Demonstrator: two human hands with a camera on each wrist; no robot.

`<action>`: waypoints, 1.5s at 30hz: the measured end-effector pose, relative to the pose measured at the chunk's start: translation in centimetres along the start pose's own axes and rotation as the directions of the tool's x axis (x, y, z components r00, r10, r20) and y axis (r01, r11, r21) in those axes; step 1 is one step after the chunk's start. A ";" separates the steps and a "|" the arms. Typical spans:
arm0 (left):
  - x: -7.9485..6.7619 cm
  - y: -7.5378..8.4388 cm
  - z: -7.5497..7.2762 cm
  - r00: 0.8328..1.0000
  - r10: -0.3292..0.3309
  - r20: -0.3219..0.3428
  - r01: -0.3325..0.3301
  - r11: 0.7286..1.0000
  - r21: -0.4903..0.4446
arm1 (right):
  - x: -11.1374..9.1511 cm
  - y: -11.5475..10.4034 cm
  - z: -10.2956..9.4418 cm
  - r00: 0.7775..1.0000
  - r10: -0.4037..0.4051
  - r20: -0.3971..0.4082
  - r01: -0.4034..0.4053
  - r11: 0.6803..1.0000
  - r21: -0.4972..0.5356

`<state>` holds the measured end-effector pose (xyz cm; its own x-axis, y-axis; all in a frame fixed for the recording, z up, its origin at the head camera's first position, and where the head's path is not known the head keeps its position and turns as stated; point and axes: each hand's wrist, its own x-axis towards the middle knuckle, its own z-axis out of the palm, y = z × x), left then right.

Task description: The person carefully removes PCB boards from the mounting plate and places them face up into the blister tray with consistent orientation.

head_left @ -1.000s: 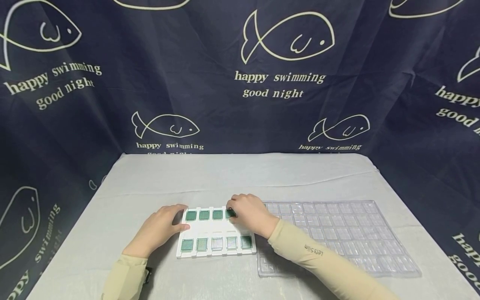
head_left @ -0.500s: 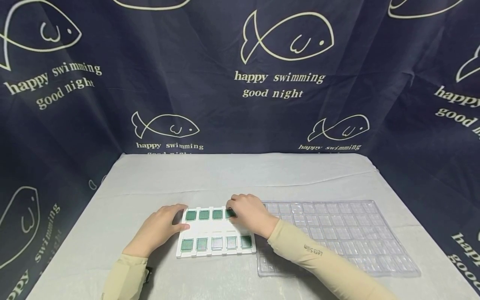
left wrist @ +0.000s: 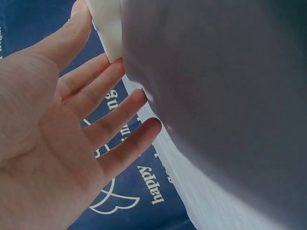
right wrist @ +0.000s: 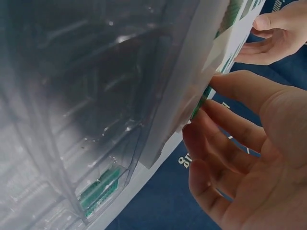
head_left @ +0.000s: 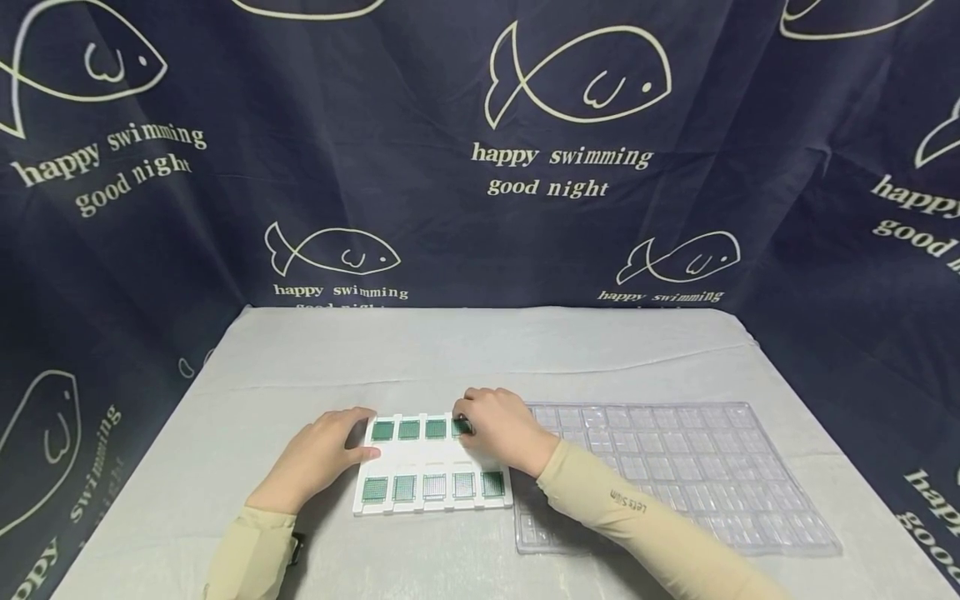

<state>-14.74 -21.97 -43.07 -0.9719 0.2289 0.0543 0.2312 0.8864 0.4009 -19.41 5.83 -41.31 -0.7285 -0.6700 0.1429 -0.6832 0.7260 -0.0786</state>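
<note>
At the frame's lower centre, a person's left hand [head_left: 318, 457] grips a white tray [head_left: 420, 452], seemingly nearly filled, as the right hand [head_left: 501, 425] pinches a green board [right wrist: 200, 103], eight other boards [head_left: 405, 488] slotted, its upper-right corner hidden.

Boards [head_left: 434, 486] sit in a holder [head_left: 416, 454] left of the compartmented tray [head_left: 678, 467].

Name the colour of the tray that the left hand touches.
White; the tray shows best in the head view.
</note>
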 end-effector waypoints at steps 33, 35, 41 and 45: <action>-0.2 0.2 -0.1 1.000 -0.008 -0.001 0.008 1.000 0.001 | -0.2 0.2 -0.5 1.000 0.013 -0.012 -0.013 1.000 0.014; -0.2 0.3 -0.1 1.000 -0.010 0.001 0.010 1.000 0.000 | -0.3 0.2 -0.5 1.000 0.012 -0.012 -0.012 1.000 0.017; -0.2 0.3 -0.1 1.000 -0.012 0.003 0.012 1.000 0.000 | -0.3 0.2 -0.6 1.000 0.020 0.003 -0.020 0.999 0.033; -0.2 0.3 -0.1 1.000 -0.015 0.003 0.015 1.000 0.004 | -0.3 0.2 -0.6 1.000 0.020 0.005 -0.020 0.999 0.035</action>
<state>-14.50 -21.79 -42.89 -0.9751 0.2170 0.0459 0.2171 0.8913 0.3980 -19.25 6.26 -40.74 -0.7423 -0.6561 0.1362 -0.6697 0.7335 -0.1164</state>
